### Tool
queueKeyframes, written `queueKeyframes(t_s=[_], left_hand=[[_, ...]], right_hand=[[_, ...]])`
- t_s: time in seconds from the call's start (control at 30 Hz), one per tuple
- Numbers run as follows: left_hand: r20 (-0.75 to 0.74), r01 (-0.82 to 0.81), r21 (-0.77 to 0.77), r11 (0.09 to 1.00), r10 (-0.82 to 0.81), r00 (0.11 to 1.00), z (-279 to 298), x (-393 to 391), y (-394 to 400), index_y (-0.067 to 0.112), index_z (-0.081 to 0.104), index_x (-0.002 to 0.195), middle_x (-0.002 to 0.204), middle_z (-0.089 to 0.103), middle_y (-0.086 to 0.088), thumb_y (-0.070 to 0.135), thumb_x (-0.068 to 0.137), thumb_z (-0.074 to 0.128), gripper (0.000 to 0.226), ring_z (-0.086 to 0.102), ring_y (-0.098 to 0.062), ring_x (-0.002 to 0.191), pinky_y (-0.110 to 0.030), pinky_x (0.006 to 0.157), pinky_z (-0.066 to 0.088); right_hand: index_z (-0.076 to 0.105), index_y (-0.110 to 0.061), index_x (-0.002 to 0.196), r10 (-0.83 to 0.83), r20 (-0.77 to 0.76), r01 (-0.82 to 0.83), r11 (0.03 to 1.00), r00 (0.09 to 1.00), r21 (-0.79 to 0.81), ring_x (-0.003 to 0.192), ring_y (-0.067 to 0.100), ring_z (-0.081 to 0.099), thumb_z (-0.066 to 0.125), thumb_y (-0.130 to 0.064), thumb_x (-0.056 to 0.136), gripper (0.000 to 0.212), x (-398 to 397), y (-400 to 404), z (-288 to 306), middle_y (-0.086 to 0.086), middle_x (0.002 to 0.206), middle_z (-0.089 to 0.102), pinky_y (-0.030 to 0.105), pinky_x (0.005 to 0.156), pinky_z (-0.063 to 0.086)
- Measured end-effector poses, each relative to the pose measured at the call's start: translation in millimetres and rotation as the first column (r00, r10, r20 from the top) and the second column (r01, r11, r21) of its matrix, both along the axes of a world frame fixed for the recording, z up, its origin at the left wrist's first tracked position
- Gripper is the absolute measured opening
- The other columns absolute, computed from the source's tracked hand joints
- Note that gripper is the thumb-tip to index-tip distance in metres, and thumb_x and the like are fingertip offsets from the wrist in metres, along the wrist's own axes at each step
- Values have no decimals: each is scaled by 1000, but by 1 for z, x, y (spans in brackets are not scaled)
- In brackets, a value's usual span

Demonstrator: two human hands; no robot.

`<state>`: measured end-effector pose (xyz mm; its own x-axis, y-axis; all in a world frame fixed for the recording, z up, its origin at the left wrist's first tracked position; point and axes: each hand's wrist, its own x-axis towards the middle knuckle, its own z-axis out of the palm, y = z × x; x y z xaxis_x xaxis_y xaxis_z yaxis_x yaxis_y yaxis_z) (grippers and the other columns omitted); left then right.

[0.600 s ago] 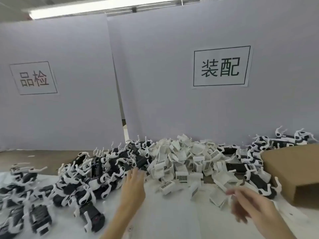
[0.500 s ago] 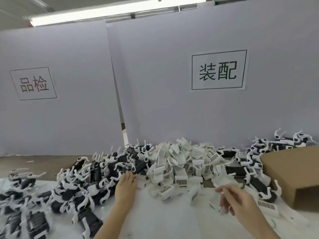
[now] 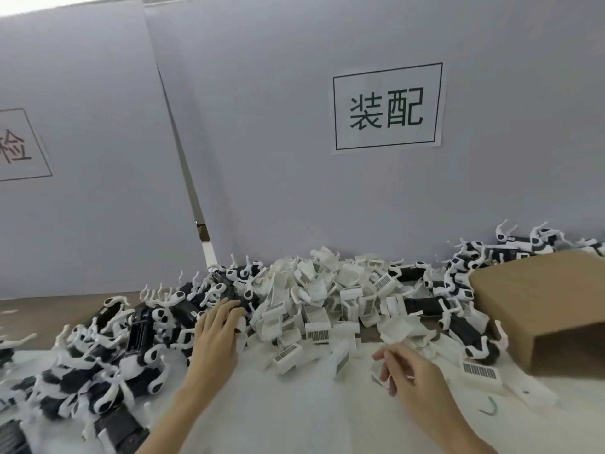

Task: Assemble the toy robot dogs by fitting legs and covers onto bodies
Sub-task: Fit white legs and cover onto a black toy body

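Heaped at the left of the tabletop: black bodies with white legs. Left hand laid flat, fingers straight, tips on a body at the heap's edge, nothing gripped. Best to curl round one body and lift it straight clear of tangled legs. In the middle, the white covers. Right hand loosely curled beside them; whether holding a cover, cannot tell.

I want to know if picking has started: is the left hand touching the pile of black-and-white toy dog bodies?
Touching. The head view shows the left hand with its fingertips laid on the pile of black-and-white toy dog bodies.
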<state>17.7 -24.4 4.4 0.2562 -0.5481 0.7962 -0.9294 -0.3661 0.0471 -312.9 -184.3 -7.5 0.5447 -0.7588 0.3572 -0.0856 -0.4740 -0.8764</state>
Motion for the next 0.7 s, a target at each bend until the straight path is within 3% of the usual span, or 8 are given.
queueKeyframes(t_s=[0.07, 0.2, 0.3, 0.37, 0.47, 0.53, 0.6, 0.7], left_hand=[[-64, 93, -101, 990, -100, 993, -5, -13, -3, 7, 72, 120, 139, 65, -9, -11, 84, 76, 40, 50, -30, 137, -42, 115, 30], [-246, 255, -119, 960, -277, 929, -18, -43, -6, 17, 69, 116, 146, 56, 9, -14, 77, 83, 51, 47, -11, 140, -31, 117, 34], [-363, 344, -108, 933, -359, 860, -25, -56, -5, 24, 70, 110, 147, 48, 27, -2, 80, 89, 44, 39, 13, 137, -7, 110, 29], [-390, 356, -137, 924, -381, 838, -23, -60, -4, 24, 71, 107, 146, 50, 25, 5, 78, 92, 40, 41, 14, 136, -3, 106, 31], [-471, 346, -297, 890, -452, 758, -9, -66, -1, 27, 73, 103, 139, 60, 19, 9, 77, 93, 38, 56, -2, 131, -11, 104, 41], [-562, 351, -399, 847, -528, 637, -1, -75, 3, 33, 73, 108, 131, 67, 15, 11, 79, 91, 40, 61, -10, 129, -22, 104, 46], [-655, 342, -513, 787, -616, 437, 7, -88, 7, 36, 72, 111, 125, 72, 11, 20, 78, 89, 40, 63, -8, 126, -22, 103, 46], [-690, 345, -617, 707, -697, 194, 13, -107, 6, 26, 72, 117, 128, 72, 2, 23, 81, 92, 42, 65, -12, 126, -29, 99, 52]], right_hand=[[73, -24, 94, -27, -10, 27, 1000, 1000, -16, 57, 12, 61, 57, -9, 105, 25, 0, -1, -1, -1, 73, 70, 25, 62, 51], [73, -26, 94, -24, -13, 23, 1000, 1000, -21, 63, 10, 64, 59, -8, 103, 24, -1, 4, 0, -5, 77, 71, 19, 65, 51], [73, -29, 95, -5, -34, 4, 1000, 999, -19, 70, 9, 66, 60, -9, 103, 25, -1, 7, -1, -5, 81, 72, 28, 72, 54], [73, -30, 96, 2, -44, -3, 1000, 999, -22, 74, 10, 67, 60, -8, 102, 26, -1, 11, -1, -4, 83, 73, 34, 75, 54], [72, -31, 101, -1, -45, 1, 1000, 999, -17, 80, 10, 68, 61, -7, 102, 26, 3, 15, 2, -7, 88, 73, 34, 70, 54], [71, -31, 105, -2, -10, 2, 1000, 1000, 9, 86, 12, 70, 62, -8, 102, 26, 5, 17, 4, -10, 91, 73, 34, 67, 58], [69, -30, 114, 35, 69, -38, 998, 997, 54, 95, 16, 71, 64, -10, 101, 24, 8, 22, 8, -10, 97, 73, 33, 70, 60], [59, -30, 136, 105, 154, -127, 981, 983, 148, 118, 11, 67, 66, -29, 97, 40, 17, 27, 15, -12, 120, 71, 38, 93, 59]])
